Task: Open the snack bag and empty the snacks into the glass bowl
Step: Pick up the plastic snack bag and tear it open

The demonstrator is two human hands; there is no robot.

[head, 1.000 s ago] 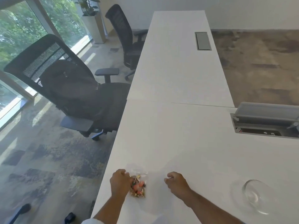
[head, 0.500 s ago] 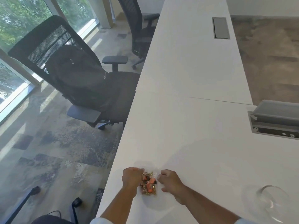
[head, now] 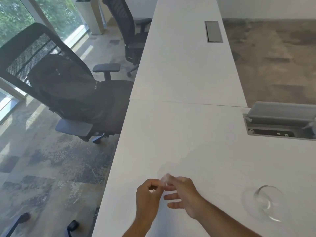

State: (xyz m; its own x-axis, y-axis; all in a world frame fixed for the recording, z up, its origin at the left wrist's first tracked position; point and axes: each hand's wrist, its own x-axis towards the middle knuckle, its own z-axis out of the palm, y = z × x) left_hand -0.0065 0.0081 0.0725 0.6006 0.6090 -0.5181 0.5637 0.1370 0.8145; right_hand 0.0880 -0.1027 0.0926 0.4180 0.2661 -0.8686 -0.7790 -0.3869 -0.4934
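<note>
Your left hand (head: 147, 196) and right hand (head: 183, 195) meet low in the view, over the near part of the white table (head: 179, 134), close to its left edge. The left hand's fingers (head: 154, 186) are curled in, with thumb and forefinger pinched on the top edge of the snack bag (head: 165, 179), which shows only as a small, blurred, clear flap sticking up between the two hands. Your right hand's upper fingers close on that same flap from the other side, while its lower fingers (head: 172, 197) are spread loose and point left, not touching anything you can make out. The rest of the bag and the snacks inside it are hidden behind your hands, so you cannot tell how full it is or whether the seal is parted. The glass bowl (head: 264, 203) sits on the table well to the right of your right hand, near the lower right corner, and looks tilted or distorted by the wide lens; it holds nothing that can be seen. Farther back on the right, a grey cable box (head: 280, 124) is set into the table with its lid raised. To the left, off the table, a black mesh office chair (head: 56, 79) stands on the carpet with a dark backpack (head: 68, 86) on its seat.
</note>
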